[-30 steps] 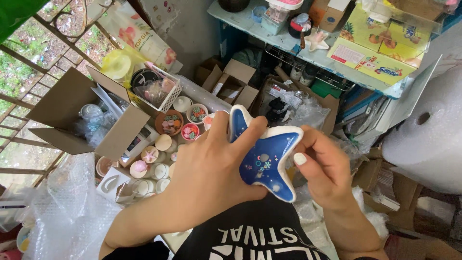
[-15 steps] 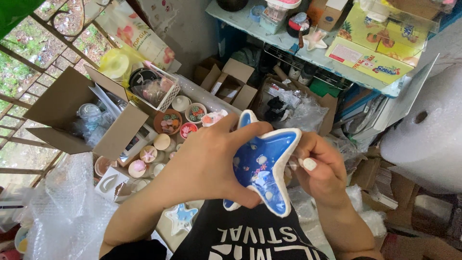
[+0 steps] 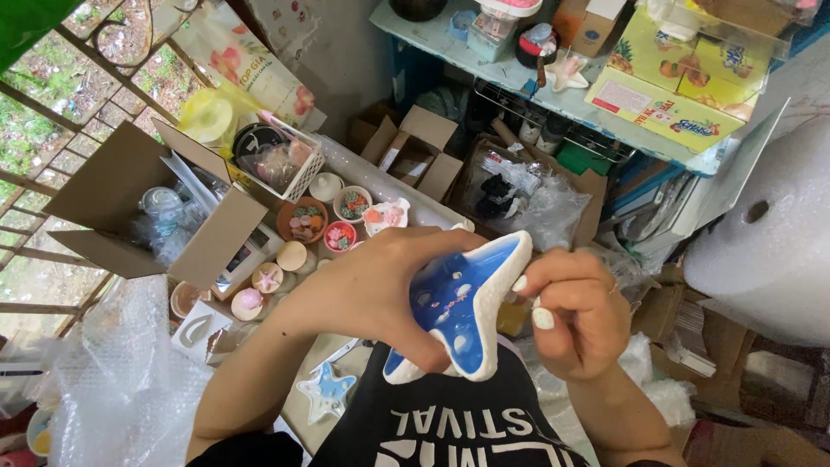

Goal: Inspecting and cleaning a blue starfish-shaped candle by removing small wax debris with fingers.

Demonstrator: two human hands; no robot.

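The left hand point(image 3: 380, 290) grips the blue star-shaped dish point(image 3: 458, 316) at centre frame, while the right hand point(image 3: 575, 316), at its 3 o'clock, pinches the rim; a steady two-handed hold seems wise.

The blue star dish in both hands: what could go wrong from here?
1. The star dish is held in the air; the left hand grips one side, while the right hand touches only its edge, so it might slip.
2. Small bowls lie below; a fall could break them too.
3. Bubble wrap and open boxes crowd the space.
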